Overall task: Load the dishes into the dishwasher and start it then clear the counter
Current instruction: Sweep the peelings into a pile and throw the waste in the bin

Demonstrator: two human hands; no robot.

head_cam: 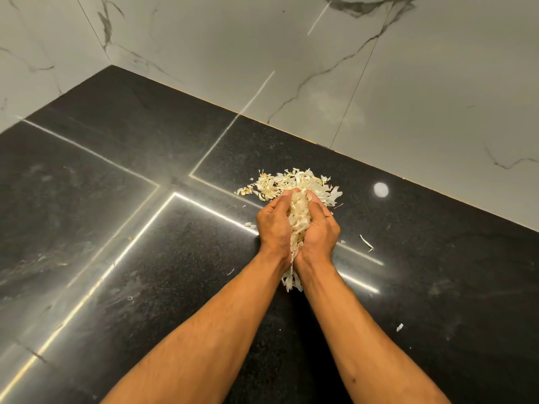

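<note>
A heap of pale vegetable peelings (294, 185) is seen on the black desk (116, 199), near its far edge where the marbled wall tiles (408, 97) rise, and well apart from the far left corner. Part of the heap is pressed between two cupped hands: the left hand (272, 225) and the right hand (319, 228) are set palm to palm, fingers curled inward, so that each grip is clenched around a shared bundle of peelings. Some flakes hang out below the wrists.

The remainder of the heap lies directly beyond the fingertips, towards the far edge, touching the bundle that is held. Neither hand is nearer; the pile is centred between them. Its long axis runs roughly parallel to the far edge, across the line of the forearms.

A few stray scraps (367, 243) are scattered on the desk to the right and near side of the hands. No dishes or dishwasher are in view, so the counter-clearing step is judged to be in hand. A second scoop would probably be needed for what remains.
</note>
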